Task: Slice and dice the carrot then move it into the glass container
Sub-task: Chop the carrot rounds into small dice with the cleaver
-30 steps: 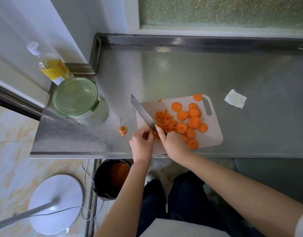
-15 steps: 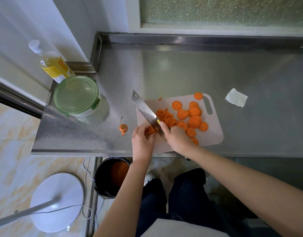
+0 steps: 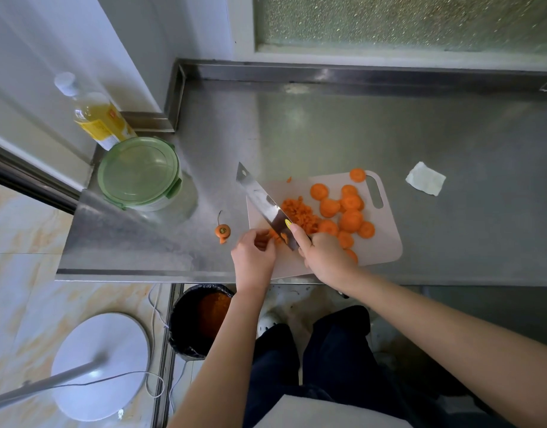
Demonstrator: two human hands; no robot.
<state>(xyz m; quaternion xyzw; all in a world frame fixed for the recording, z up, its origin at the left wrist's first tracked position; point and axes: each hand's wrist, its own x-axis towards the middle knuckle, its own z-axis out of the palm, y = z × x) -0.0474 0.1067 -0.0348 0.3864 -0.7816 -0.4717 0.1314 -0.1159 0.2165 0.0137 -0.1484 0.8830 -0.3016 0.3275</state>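
Observation:
A pale cutting board [image 3: 386, 245] lies on the steel counter with several round carrot slices [image 3: 351, 220] on its right half and a heap of diced carrot [image 3: 300, 213] in the middle. My right hand [image 3: 323, 254] grips the handle of a cleaver [image 3: 262, 203], forefinger laid along the blade, which slants up to the left. My left hand [image 3: 253, 254] pinches small carrot pieces [image 3: 273, 235] at the board's near-left corner, right beside the blade. The glass container [image 3: 140, 174], closed with a green lid, stands to the left.
A carrot top with its stem [image 3: 222, 231] lies on the counter left of the board. An oil bottle [image 3: 96, 117] stands behind the container. A crumpled paper [image 3: 426, 178] lies far right. Below the counter edge a black bin [image 3: 201, 319] holds orange peelings.
The cleaver has lifted and moved a little toward the board's near-left corner, its blade tilted over the carrot pieces that my left hand holds. Slices and container have not moved.

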